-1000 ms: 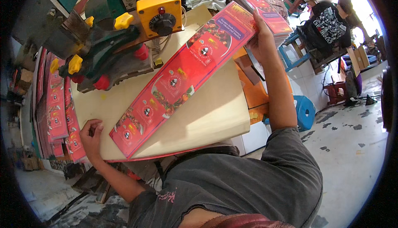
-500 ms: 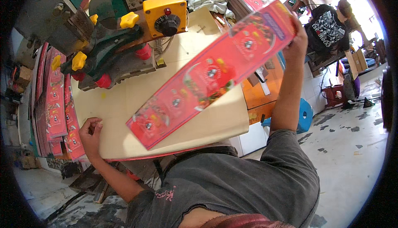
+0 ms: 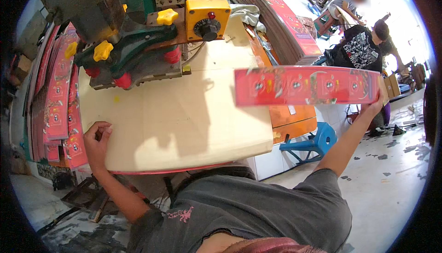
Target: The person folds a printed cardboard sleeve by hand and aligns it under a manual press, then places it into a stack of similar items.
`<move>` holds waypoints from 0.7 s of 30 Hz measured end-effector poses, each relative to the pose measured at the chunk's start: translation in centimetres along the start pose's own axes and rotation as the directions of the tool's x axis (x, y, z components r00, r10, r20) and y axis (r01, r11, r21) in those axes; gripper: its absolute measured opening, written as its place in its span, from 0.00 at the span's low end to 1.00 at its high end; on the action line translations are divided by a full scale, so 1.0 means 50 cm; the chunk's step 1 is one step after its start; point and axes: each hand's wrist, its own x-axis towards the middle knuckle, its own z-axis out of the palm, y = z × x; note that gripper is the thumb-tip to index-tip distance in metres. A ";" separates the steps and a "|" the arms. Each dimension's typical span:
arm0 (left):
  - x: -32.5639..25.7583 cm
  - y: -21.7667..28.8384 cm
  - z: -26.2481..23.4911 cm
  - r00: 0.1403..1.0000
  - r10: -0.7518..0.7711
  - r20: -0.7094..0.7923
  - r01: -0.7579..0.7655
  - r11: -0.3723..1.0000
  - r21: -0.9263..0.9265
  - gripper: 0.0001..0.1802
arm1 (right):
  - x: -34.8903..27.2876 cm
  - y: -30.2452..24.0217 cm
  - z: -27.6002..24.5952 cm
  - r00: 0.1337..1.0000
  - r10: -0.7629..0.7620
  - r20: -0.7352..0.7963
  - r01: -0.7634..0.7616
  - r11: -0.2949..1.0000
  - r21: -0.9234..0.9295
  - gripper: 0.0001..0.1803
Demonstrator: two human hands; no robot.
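One right hand (image 3: 374, 107) clamped on red printed strip (image 3: 304, 86); left hand (image 3: 95, 139) curled on table (image 3: 184, 119).

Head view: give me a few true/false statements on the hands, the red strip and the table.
1. The right hand holds the long red strip by its far end. True.
2. The red strip lies flat on the table. False: it is lifted in the air, past the table's right edge.
3. The left hand rests at the table's near left corner, its fingers curled. True.
4. The left hand grips the yellow control box. False: the box sits on the machine at the far side of the table, away from both hands.
5. A blue stool stands on the floor to the right of the table. True.
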 end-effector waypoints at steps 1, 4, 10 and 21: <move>-0.001 -0.002 -0.001 1.000 0.006 -0.014 -0.005 1.000 0.016 0.08 | -0.006 -0.001 -0.012 0.999 -0.015 -0.037 0.016 1.000 0.021 0.25; 0.000 0.022 -0.001 1.000 0.005 -0.028 -0.004 0.999 0.038 0.09 | 0.000 0.024 -0.087 0.992 -0.018 -0.124 0.026 0.997 0.067 0.23; -0.002 0.006 -0.005 1.000 -0.001 -0.024 0.002 1.000 0.015 0.09 | 0.011 0.108 -0.115 0.960 0.280 0.001 -0.265 0.910 0.319 0.14; 0.001 -0.001 -0.002 1.000 -0.002 0.004 0.002 0.999 -0.032 0.09 | -0.216 0.133 0.218 0.914 0.257 0.315 -0.338 0.911 0.237 0.26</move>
